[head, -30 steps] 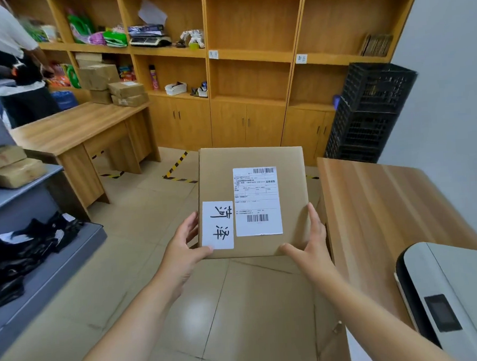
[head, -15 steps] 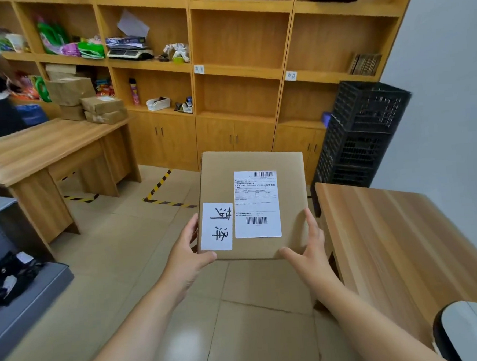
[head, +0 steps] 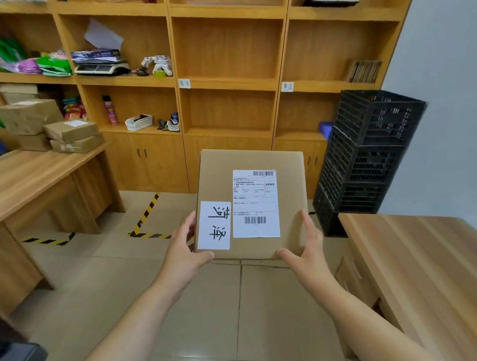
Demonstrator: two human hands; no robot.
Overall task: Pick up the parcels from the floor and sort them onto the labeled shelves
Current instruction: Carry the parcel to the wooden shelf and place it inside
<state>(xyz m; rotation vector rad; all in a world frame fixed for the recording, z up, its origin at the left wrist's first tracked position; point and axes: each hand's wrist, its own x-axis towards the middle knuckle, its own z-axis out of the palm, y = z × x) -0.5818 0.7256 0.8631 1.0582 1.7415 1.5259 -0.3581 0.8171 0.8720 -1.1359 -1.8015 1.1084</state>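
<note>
Parcel: a flat brown box [head: 251, 204] held in the air between both hands, above the tiled floor [head: 183, 309], top face toward the camera.
Left hand: [head: 184, 252] grips the parcel's near left corner; thumb lies over the near edge, fingers run up the left side.
Right hand: [head: 305, 248] grips the near right corner; thumb on the near edge, fingers flat against the right side.
Parcel to hands: it sits between the palms and reaches away from them, toward the shelves.
Labels on parcel: a printed slip [head: 255, 203] with barcodes lies right of centre; a white handwritten tag [head: 214, 225] sits at the near left, just beside the left thumb.
Shelves: a wooden unit [head: 230, 83] fills the wall beyond the parcel; the bays straight ahead hold nothing visible.
Shelf tags: one small tag [head: 184, 83] on the shelf edge ahead, another [head: 287, 87] further right; the writing is too small to read.
Right desk: [head: 421, 266] its left edge is just beside the right forearm.
Left desk: [head: 27, 176] several boxes [head: 71, 136] are stacked at its far edge.
Crates: black crates [head: 367, 155] are stacked beyond the right desk's far edge.
</note>
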